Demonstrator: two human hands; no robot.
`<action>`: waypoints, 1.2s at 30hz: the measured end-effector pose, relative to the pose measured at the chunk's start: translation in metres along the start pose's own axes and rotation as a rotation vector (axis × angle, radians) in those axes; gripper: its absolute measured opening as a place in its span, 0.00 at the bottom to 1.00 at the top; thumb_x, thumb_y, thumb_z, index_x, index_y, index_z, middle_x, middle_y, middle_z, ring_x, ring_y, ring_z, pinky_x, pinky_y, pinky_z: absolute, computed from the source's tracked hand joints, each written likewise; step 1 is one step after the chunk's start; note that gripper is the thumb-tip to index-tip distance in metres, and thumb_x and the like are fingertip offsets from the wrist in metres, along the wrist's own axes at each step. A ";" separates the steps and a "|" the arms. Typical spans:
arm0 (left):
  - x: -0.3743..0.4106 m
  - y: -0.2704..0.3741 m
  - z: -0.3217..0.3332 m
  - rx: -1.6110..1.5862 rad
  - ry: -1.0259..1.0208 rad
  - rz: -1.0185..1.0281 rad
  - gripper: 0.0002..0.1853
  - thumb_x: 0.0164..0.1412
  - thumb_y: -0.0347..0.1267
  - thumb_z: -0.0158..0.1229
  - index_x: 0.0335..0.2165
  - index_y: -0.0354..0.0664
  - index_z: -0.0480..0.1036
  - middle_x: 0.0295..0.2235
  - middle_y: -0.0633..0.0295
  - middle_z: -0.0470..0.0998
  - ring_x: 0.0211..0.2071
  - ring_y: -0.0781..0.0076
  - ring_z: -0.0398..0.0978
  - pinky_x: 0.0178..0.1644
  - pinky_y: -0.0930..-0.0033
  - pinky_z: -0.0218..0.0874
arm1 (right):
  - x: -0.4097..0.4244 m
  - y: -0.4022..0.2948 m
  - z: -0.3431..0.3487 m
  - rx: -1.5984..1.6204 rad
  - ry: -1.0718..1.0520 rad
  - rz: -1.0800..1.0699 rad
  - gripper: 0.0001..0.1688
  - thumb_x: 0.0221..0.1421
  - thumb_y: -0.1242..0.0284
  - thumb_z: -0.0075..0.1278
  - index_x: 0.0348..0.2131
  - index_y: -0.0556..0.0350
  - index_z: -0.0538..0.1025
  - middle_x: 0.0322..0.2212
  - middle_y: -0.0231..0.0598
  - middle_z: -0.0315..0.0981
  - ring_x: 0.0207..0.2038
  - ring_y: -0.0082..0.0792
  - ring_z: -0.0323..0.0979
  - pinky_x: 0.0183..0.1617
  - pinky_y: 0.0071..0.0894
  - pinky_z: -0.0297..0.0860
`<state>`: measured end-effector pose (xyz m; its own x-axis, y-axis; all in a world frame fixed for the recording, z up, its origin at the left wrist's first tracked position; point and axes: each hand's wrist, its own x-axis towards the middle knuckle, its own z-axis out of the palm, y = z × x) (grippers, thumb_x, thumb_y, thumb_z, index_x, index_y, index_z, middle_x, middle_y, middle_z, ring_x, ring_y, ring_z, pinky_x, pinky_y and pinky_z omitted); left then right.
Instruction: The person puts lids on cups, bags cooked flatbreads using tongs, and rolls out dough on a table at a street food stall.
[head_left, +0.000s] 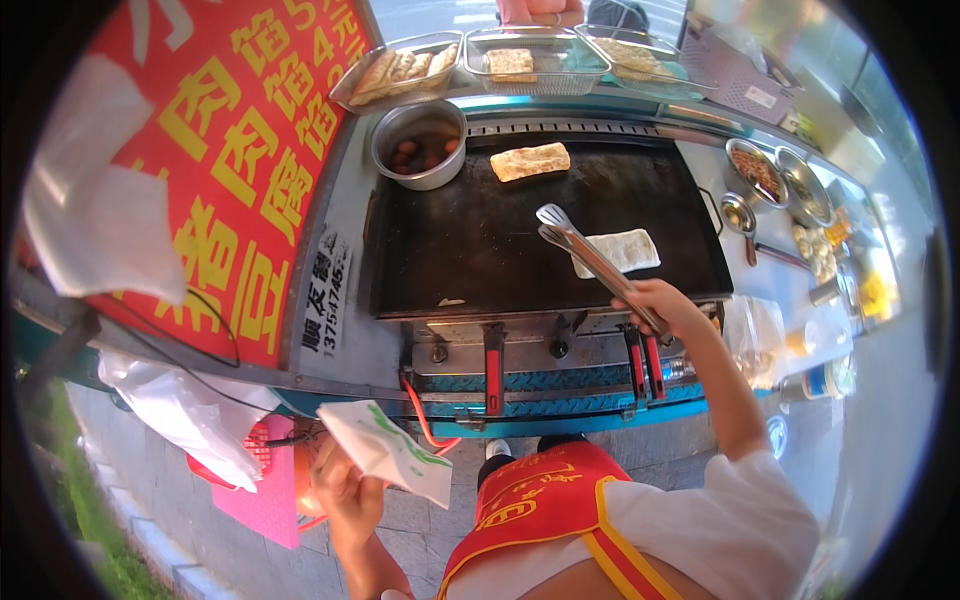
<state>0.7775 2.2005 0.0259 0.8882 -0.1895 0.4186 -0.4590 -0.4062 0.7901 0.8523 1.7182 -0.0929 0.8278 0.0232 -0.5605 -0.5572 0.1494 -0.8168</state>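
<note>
My right hand (670, 306) grips a pair of metal tongs (600, 262), whose slotted tips are apart above the black griddle (442, 240). Under the tongs, a pale, uncooked-looking flatbread (630, 249) lies on the hot plate. Farther back on the griddle sits a browned flatbread (531, 161). My left hand (345, 476) holds a white paper bag with green print (390, 450), in front of the cart's lower left edge. Whether anything is inside the bag cannot be seen.
A metal pot (418, 145) with eggs in dark liquid stands at the griddle's back left corner. Wire baskets (537, 61) of flatbreads line the back. Bowls of filling (756, 172) and a small oil cup (738, 214) are right. Red-handled tools (493, 371) hang in front. A person (540, 11) stands beyond.
</note>
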 end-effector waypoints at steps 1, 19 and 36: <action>0.007 0.004 0.023 -0.121 0.030 -0.094 0.08 0.51 0.21 0.57 0.34 0.33 0.71 0.35 0.58 0.74 0.38 0.69 0.71 0.43 0.70 0.62 | 0.044 0.001 -0.008 0.117 0.029 0.053 0.13 0.60 0.67 0.45 0.35 0.61 0.73 0.20 0.36 0.70 0.16 0.23 0.66 0.18 0.24 0.66; 0.041 0.027 0.118 0.246 0.058 -0.386 0.07 0.49 0.20 0.60 0.31 0.36 0.72 0.29 0.56 0.76 0.30 0.60 0.75 0.35 0.71 0.64 | 0.155 -0.014 -0.052 -0.085 -0.296 0.158 0.19 0.56 0.75 0.48 0.48 0.58 0.71 0.35 0.33 0.75 0.20 0.21 0.67 0.19 0.22 0.67; 0.056 -0.083 0.106 0.117 -0.180 -0.369 0.05 0.51 0.19 0.58 0.27 0.34 0.68 0.24 0.58 0.71 0.23 0.67 0.69 0.28 0.72 0.61 | 0.050 0.034 0.090 -0.111 -0.365 0.240 0.31 0.53 0.70 0.55 0.55 0.55 0.67 0.34 0.33 0.73 0.26 0.19 0.69 0.25 0.20 0.68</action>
<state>0.8676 2.1289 -0.0638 0.9867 -0.1610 0.0245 -0.1136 -0.5730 0.8116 0.8802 1.8131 -0.1361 0.6316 0.3944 -0.6675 -0.7236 -0.0092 -0.6901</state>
